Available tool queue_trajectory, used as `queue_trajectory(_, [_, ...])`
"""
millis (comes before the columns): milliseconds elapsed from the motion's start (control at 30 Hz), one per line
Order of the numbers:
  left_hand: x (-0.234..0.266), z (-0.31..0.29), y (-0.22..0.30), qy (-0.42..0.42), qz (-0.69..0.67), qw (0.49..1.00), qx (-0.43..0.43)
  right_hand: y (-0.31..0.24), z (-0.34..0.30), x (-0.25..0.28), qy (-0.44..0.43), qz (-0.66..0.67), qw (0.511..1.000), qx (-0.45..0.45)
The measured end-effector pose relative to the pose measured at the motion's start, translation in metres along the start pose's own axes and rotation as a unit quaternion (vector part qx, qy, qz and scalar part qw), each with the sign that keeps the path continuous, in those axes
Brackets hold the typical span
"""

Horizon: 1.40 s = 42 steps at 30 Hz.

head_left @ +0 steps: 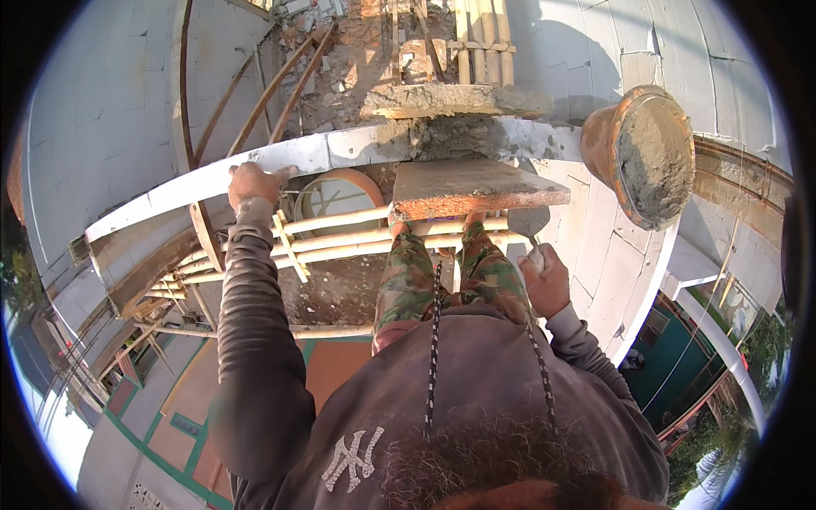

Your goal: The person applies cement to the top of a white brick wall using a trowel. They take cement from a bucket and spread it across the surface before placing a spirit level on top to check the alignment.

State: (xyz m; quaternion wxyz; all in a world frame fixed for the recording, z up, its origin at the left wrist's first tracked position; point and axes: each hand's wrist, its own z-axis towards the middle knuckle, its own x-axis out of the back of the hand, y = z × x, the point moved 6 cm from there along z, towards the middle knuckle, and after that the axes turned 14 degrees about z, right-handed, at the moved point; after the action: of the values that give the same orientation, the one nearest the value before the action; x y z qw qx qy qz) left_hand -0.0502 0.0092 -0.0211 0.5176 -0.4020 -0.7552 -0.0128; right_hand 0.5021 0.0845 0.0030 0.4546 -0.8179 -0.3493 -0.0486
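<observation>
My left hand [255,184] grips the top of a white block wall [187,184], its fingers curled over the edge and its thumb out to the side. Closed round the handle of a trowel [530,223] is my right hand [546,279], low beside my right leg. The trowel's grey blade points away from me, partly under the corner of a mortar-stained board [476,183] just ahead of my feet. Wet grey mortar [455,138] lies on the wall top beyond the board. At the right, a brownish bucket [599,140] holds grey mortar [656,153].
Bamboo poles [340,248] run across beneath my feet, with a tiled yard far below. A round opening [340,197] shows left of the board. Broken rubble [357,76] and wooden props [280,89] lie past the wall. More bamboo [484,42] stands farther off.
</observation>
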Motion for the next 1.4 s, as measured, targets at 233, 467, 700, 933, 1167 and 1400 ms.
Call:
queue_trajectory(233, [0.006,-0.003,0.006,-0.010,0.001,0.999,-0.033,-0.070,-0.027,-0.133,-0.229,0.114,0.967,0.009])
queue_trajectory(467, [-0.002,0.002,-0.002,0.046,0.024,0.996,-0.074,-0.123,0.005,-0.286,-0.191,0.519,0.830,-0.077])
queue_trajectory(700, [-0.001,-0.003,0.001,0.071,0.003,0.994,-0.081,-0.186,0.023,-0.320,-0.086,0.600,0.785,-0.126])
queue_trajectory(933, [-0.015,-0.006,-0.008,0.165,-0.026,0.973,-0.160,-0.208,0.064,-0.327,-0.045,0.694,0.697,-0.175])
queue_trajectory(1167, [-0.010,-0.006,-0.001,0.150,-0.016,0.977,-0.154,-0.208,0.087,-0.332,-0.066,0.780,0.588,-0.204])
queue_trajectory(1400, [-0.004,-0.005,-0.003,0.072,-0.022,0.994,-0.076,-0.223,0.089,-0.318,-0.047,0.814,0.550,-0.179])
